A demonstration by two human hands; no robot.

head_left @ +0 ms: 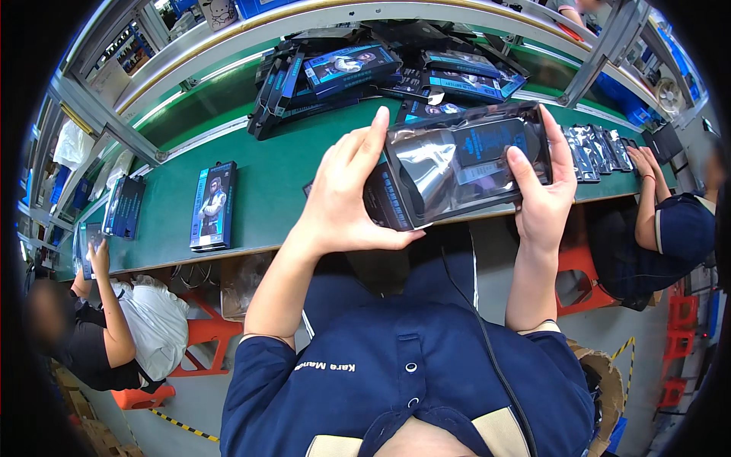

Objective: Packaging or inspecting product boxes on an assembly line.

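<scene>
Up in front of my chest, above the near edge of the green workbench, is a black retail box (434, 190) with a clear front. Behind the glossy plastic a dark, flat item with blue print shows. My left hand (339, 194) grips the box's left end, its thumb along the lower edge and its fingers up at the upper corner. At the opposite end my right hand (544, 179) is closed round the box, thumb pressed on the clear front and fingers behind. The box tilts slightly, its right end higher.
A heap of dark blue boxes (350, 65) lies at the back of the green workbench (266, 171). One printed box (214, 206) lies at left. Plastic-wrapped items (598, 152) line the right side, near a co-worker's hands (647, 164). Another co-worker (114, 327) sits left.
</scene>
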